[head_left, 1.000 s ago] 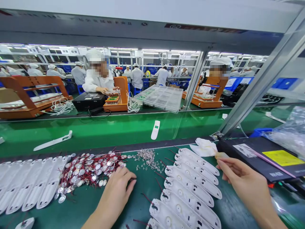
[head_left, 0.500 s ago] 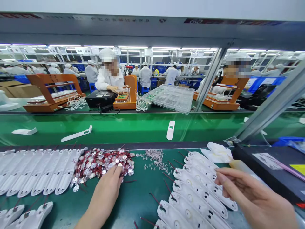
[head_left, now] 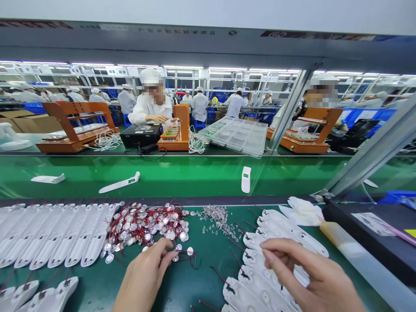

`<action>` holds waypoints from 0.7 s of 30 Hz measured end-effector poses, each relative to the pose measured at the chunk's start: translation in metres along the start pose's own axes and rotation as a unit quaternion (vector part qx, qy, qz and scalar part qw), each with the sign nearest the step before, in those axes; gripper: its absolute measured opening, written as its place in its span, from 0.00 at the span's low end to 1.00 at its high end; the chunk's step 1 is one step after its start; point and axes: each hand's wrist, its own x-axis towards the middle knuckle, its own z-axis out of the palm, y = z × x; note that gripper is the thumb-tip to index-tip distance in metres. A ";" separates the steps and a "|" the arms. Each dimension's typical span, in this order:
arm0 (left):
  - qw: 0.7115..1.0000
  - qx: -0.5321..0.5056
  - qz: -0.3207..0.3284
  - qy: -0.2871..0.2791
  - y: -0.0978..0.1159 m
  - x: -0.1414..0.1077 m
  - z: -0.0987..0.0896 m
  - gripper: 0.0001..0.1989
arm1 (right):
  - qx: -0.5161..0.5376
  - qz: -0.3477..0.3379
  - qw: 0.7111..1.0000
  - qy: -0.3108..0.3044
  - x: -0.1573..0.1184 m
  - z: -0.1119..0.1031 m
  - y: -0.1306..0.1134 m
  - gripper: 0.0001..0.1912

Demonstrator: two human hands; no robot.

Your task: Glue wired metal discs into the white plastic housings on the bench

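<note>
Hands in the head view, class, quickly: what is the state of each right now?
Left hand: fingers pinched on a wired metal disc beside the disc pile.
Right hand: open, fingers curled over the white housings, holding nothing visible.

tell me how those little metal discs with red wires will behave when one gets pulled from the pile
Probably light, and apt to snag: the discs lie heaped with thin red leads crossing. Where the left hand pinches one at the edge, its wire curls loosely, so the leads look floppy.
</note>
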 end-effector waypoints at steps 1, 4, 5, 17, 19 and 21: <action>1.000 -0.002 0.000 -0.003 0.001 0.000 -0.001 0.12 | 0.008 -0.002 1.000 -0.004 0.003 0.008 -0.004 0.02; 0.999 -0.036 0.007 0.013 0.003 0.002 -0.003 0.13 | 0.023 0.001 0.998 -0.052 0.011 0.031 -0.014 0.04; 0.998 -0.057 0.003 0.022 0.002 0.004 -0.003 0.13 | 0.023 0.001 0.996 -0.082 0.012 0.038 -0.017 0.05; 0.952 -0.293 -0.083 0.030 -0.011 0.014 -0.004 0.16 | -0.123 -0.064 0.961 -0.238 0.011 0.069 -0.043 0.09; 0.948 -0.302 -0.098 0.027 -0.015 0.011 -0.007 0.18 | -0.112 -0.049 0.968 -0.221 0.017 0.082 -0.043 0.08; 0.950 -0.300 -0.086 0.007 -0.022 0.006 -0.006 0.21 | -0.105 -0.064 0.970 -0.211 0.023 0.095 -0.044 0.08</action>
